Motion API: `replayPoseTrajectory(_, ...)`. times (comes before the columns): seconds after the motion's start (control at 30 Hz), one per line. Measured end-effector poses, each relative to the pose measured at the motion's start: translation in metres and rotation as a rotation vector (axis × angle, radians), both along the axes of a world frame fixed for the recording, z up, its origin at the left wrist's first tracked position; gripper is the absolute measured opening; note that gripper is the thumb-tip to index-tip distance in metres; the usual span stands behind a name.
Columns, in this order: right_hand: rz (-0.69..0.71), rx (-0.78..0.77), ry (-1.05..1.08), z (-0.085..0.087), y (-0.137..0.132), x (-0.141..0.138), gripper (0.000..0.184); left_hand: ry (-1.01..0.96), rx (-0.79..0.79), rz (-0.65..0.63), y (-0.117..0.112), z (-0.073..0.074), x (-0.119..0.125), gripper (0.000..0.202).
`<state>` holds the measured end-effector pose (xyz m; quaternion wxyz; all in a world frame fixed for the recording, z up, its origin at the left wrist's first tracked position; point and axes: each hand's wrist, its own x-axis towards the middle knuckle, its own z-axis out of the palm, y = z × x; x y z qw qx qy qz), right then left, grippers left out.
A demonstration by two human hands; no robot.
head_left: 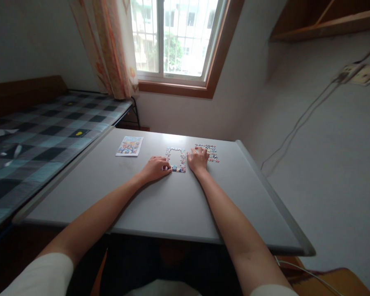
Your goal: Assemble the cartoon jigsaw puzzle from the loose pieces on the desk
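On the table lies a partly joined jigsaw puzzle (182, 164), a rectangular border of small colourful pieces around a bare middle. My left hand (156, 167) rests at its lower left corner, thumb and fingers curled around that edge and pressed on it. Pieces show in the gap between thumb and forefinger. Right of the border, my right hand (198, 160) lies palm down with fingers spread. Its fingertips reach the near left side of a group of loose puzzle pieces (214, 154). Whether a piece is under those fingertips is hidden.
A printed picture sheet (130, 146) lies on the grey table (172, 205) at the left. A bed with a checked cover (64, 123) adjoins the table's left side. Behind are a curtain (107, 49) and window; a wall with a cable (291, 131) stands on the right.
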<state>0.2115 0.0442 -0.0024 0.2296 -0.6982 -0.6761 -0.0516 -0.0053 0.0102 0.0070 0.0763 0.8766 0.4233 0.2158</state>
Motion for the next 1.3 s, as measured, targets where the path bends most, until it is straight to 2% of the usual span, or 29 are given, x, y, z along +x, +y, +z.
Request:
replayPoseTrajectory(0.27, -0.079, -0.077, -0.018, -0.004, 0.028, -0.005, 0.055, -0.02, 0.011, 0.061, 0.004, -0.005, -0.002, 0.018)
replayPoseTrajectory(0.5, 0.013, -0.09, -0.011, -0.002, 0.027, -0.006, 0.051, -0.042, 0.008, 0.053, 0.004, -0.008, -0.001, 0.019)
replayPoseTrajectory(0.7, 0.137, -0.004, 0.052, -0.008, 0.025, -0.002, 0.043, -0.012, 0.008, 0.084, 0.005, -0.007, -0.002, 0.019)
replayPoseTrajectory(0.93, 0.238, 0.068, 0.091, -0.008, 0.005, 0.002, 0.034, -0.022, 0.004, 0.09, 0.007, -0.007, -0.003, 0.019)
replayPoseTrajectory(1.17, 0.283, 0.046, 0.097, -0.009, -0.026, 0.008, 0.032, -0.073, -0.031, 0.062, 0.006, -0.006, -0.001, 0.017)
replayPoseTrajectory(1.3, 0.201, 0.049, 0.097, -0.009, -0.037, 0.01, 0.031, -0.114, -0.018, 0.037, 0.006, -0.008, 0.0, 0.018)
